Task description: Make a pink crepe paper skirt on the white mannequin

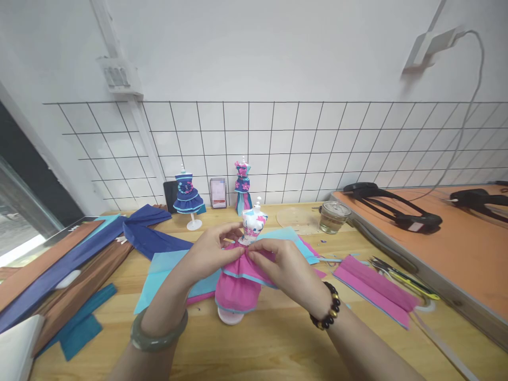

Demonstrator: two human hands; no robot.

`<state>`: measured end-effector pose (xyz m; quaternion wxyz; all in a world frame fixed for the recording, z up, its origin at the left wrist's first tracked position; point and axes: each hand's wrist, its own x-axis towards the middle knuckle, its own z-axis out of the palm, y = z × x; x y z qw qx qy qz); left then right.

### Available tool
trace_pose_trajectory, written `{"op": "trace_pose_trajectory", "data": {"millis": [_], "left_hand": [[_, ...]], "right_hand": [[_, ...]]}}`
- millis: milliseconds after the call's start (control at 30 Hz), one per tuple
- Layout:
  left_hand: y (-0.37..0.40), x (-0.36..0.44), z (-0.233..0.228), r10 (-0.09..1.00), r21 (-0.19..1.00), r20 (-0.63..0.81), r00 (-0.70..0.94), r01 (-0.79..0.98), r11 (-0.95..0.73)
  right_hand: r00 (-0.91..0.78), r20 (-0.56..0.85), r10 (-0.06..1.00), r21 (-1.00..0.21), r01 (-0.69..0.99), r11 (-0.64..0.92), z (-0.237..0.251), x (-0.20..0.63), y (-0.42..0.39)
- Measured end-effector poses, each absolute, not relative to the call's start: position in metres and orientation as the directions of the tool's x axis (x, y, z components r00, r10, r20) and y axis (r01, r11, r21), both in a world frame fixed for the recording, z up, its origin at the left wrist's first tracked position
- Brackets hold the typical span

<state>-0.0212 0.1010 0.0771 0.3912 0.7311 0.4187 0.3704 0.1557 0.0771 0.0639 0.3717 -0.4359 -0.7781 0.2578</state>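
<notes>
A small white mannequin [254, 221] stands on the wooden table [270, 338], dressed in a pink crepe-paper skirt [237, 291] with light blue trim. My left hand [208, 253] pinches the skirt's waist from the left. My right hand [283, 264] pinches the same pink paper from the right, just below the mannequin's torso. Both hands press the paper against the waist. A green bangle sits on my left wrist and a dark bead bracelet on my right.
Two finished dress mannequins [187, 197] [243, 186] stand by the grid wall. Light blue paper [164, 270], dark blue and brown paper strips [67, 259] lie left. A folded pink sheet [375, 288], scissors [400, 275], a glass jar [333, 216] and an orange board [456, 238] lie right.
</notes>
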Motion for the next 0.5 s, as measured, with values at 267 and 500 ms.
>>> {"op": "trace_pose_trajectory", "data": {"millis": [267,500], "left_hand": [[0.1013,-0.0223,0.0751,0.891,0.874,0.237,0.388,0.315,-0.370],[0.1027,-0.0233,0.0738,0.892,0.876,0.233,0.386,0.316,-0.365]], "right_hand": [[-0.267,0.357,0.895,-0.719,0.533,0.446,0.0626,0.1529,0.0778],[-0.248,0.364,0.898,-0.701,0.561,0.440,0.0613,0.1523,0.0789]]}}
